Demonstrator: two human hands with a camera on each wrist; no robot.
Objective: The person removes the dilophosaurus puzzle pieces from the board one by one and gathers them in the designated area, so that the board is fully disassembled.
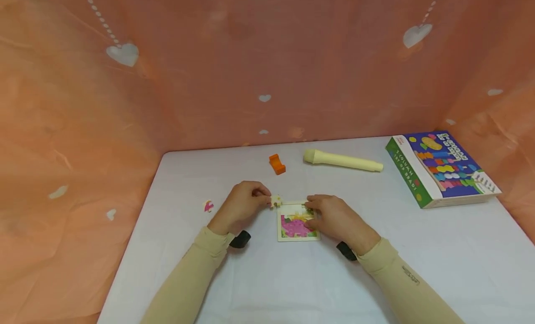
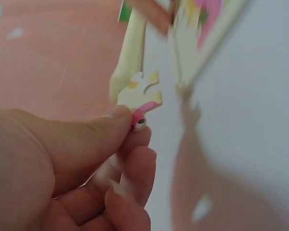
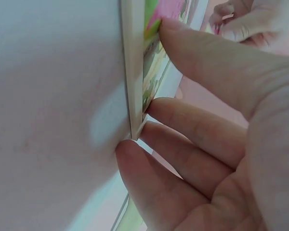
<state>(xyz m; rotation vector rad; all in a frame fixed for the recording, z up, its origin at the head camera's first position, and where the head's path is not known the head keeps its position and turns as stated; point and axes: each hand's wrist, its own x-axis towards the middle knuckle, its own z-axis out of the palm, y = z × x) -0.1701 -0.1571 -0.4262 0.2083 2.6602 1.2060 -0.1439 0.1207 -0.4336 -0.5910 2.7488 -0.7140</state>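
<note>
My left hand (image 1: 243,204) pinches a jigsaw piece (image 1: 275,202) between thumb and fingertips, just off the upper left corner of a square puzzle tray (image 1: 298,239). In the left wrist view the piece (image 2: 139,98) is pale with yellow, and a pink part with an eye shows by the thumb. Pieces in the tray form a pink figure (image 1: 294,227); a pale area shows at its upper left. My right hand (image 1: 338,219) rests on the tray's right side. In the right wrist view its thumb touches the picture, its fingertips at the tray's rim (image 3: 133,72) and corner.
A loose pink and white piece (image 1: 208,206) lies left of my left hand. Behind the tray are an orange block (image 1: 277,164) and a pale yellow stick (image 1: 342,160). A blue and green box (image 1: 443,171) sits at the right, and a draped orange cloth (image 1: 267,73) hangs behind.
</note>
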